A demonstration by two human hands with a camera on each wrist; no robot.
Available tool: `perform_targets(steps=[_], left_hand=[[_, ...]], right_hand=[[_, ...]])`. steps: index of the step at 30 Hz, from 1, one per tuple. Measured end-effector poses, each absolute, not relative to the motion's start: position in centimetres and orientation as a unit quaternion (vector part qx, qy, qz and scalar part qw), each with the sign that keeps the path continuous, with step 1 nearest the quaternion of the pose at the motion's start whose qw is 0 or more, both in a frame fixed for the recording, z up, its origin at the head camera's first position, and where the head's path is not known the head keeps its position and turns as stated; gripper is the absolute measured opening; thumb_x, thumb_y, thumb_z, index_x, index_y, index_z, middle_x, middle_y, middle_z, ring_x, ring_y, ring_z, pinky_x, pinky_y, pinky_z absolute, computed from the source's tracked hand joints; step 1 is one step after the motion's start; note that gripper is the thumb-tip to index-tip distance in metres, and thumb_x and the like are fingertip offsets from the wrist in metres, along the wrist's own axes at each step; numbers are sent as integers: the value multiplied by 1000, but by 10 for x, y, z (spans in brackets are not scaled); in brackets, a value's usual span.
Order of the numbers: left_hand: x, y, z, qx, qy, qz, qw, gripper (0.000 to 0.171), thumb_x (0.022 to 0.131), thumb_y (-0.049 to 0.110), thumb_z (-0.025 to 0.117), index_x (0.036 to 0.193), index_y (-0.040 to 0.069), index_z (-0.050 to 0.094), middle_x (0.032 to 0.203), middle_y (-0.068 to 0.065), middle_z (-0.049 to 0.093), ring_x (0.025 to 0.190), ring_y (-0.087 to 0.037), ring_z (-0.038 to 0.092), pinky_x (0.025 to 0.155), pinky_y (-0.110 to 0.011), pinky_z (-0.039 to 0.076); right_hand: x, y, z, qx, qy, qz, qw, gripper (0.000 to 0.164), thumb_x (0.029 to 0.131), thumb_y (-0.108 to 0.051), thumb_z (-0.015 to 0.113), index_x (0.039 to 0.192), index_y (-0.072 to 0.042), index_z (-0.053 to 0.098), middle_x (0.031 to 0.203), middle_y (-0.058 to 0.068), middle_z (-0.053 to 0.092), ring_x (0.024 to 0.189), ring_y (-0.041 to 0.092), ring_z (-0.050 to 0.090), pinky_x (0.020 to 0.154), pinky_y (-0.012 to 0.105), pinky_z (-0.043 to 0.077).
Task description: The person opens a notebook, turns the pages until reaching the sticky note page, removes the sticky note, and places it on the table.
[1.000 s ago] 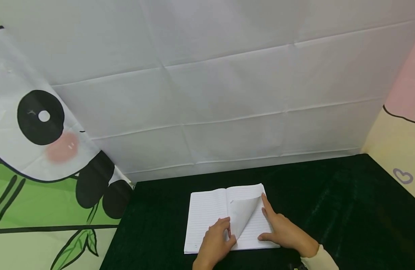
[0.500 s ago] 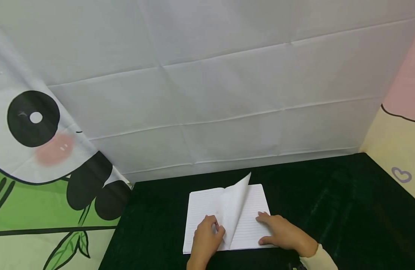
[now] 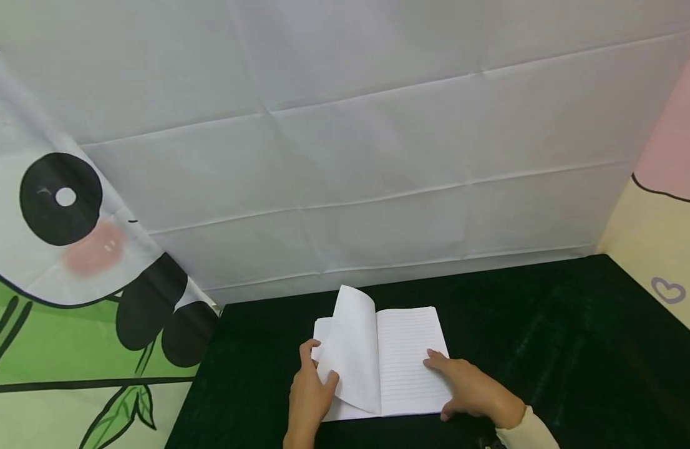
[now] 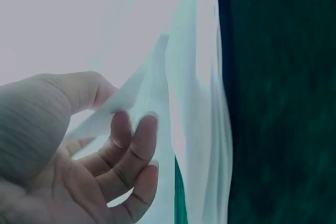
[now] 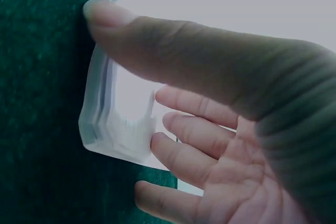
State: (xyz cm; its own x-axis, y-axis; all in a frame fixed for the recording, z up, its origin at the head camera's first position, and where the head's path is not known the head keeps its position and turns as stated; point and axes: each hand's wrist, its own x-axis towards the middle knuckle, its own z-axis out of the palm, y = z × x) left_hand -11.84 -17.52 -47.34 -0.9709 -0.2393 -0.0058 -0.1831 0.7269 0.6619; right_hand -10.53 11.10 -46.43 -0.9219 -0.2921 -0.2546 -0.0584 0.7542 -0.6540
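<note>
Open notebook (image 3: 410, 358) on the tabletop (image 3: 553, 337), between the two hands. Its spine runs away from the person, and each page's long axis follows it; ruled lines run crosswise. The raised leaf (image 3: 352, 349) leans left, its free far corner pointing up and away, beyond the left fingers.

Left hand (image 3: 309, 391): at the notebook's left edge, thumb and index finger apart, the others loosely bent. The raised leaf stands just right of these fingers, its near edge by the thumb; the washed-out wrist view does not settle how firmly they touch.

Right hand (image 3: 471, 390): fingers spread and relaxed over the right page's outer edge, thumb apart by the near corner. The flat right page extends left of them.

Materials: thin white paper, smoothly curved where raised; stacked page edges, slightly rounded corner; dark green, velvety tabletop covering; pale sleeve (image 3: 528, 430) behind the right hand.
</note>
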Motion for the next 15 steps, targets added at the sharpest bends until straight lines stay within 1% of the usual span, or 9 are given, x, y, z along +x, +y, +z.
perform_targets(steps=[2, 4, 6, 8, 9, 11, 12, 13, 15], left_hand=[[-118, -181, -473, 108, -933, -343, 29, 64, 86, 9, 67, 142, 25, 42, 106, -18, 68, 67, -18, 55, 58, -30, 42], [-119, -187, -472, 98, -940, -327, 11, 60, 87, 9, 66, 141, 26, 49, 110, -19, 69, 70, -19, 57, 60, -32, 43], [-118, -193, -470, 91, -949, -302, -9, 50, 88, 10, 65, 136, 25, 58, 122, -20, 69, 78, -20, 60, 65, -37, 48], [-116, -199, -469, 87, -955, -282, -31, 42, 90, 11, 65, 129, 24, 65, 132, -20, 66, 88, -23, 64, 73, -46, 54], [-116, -201, -469, 88, -956, -278, -43, 39, 90, 11, 65, 127, 24, 67, 135, -19, 65, 91, -25, 65, 77, -50, 55], [-114, -204, -469, 91, -956, -271, -63, 35, 90, 11, 66, 123, 24, 69, 138, -19, 64, 97, -26, 65, 83, -54, 54], [-113, -205, -469, 90, -956, -270, -71, 35, 90, 10, 66, 122, 24, 70, 138, -18, 64, 97, -26, 64, 84, -55, 54], [-113, -205, -470, 90, -956, -270, -75, 34, 90, 10, 66, 121, 24, 70, 137, -18, 65, 96, -26, 65, 84, -54, 53], [-113, -206, -470, 91, -956, -269, -77, 32, 89, 10, 67, 117, 22, 70, 126, -18, 69, 87, -23, 63, 77, -48, 50]], right_hand=[[-105, 111, -465, -93, 922, -335, 172, 88, 57, 3, 92, 138, -4, 58, 159, 19, 42, 145, 42, 43, 116, 60, 35], [-106, 111, -465, -97, 923, -333, 169, 89, 57, 4, 92, 139, -4, 56, 159, 18, 42, 145, 41, 43, 116, 60, 35], [-106, 111, -465, -104, 923, -331, 167, 88, 58, 4, 91, 139, -4, 57, 158, 19, 44, 146, 41, 42, 116, 60, 35], [-107, 111, -466, -112, 923, -328, 167, 85, 60, 4, 90, 138, -4, 58, 157, 19, 45, 146, 41, 41, 117, 61, 34], [-107, 112, -466, -117, 923, -326, 169, 83, 61, 3, 90, 137, -4, 59, 156, 19, 46, 147, 41, 41, 117, 61, 33], [-108, 113, -466, -125, 921, -327, 174, 79, 62, 2, 89, 136, -4, 61, 155, 20, 47, 147, 42, 40, 117, 62, 32], [-108, 114, -466, -129, 919, -328, 176, 77, 63, 1, 89, 135, -5, 62, 155, 20, 47, 147, 42, 40, 117, 62, 32], [-107, 115, -466, -136, 917, -330, 178, 74, 64, 0, 89, 133, -6, 63, 155, 20, 47, 147, 43, 40, 116, 63, 33], [-107, 119, -465, -151, 912, -336, 178, 64, 68, -3, 87, 129, -8, 68, 154, 20, 48, 146, 45, 39, 115, 65, 33]])
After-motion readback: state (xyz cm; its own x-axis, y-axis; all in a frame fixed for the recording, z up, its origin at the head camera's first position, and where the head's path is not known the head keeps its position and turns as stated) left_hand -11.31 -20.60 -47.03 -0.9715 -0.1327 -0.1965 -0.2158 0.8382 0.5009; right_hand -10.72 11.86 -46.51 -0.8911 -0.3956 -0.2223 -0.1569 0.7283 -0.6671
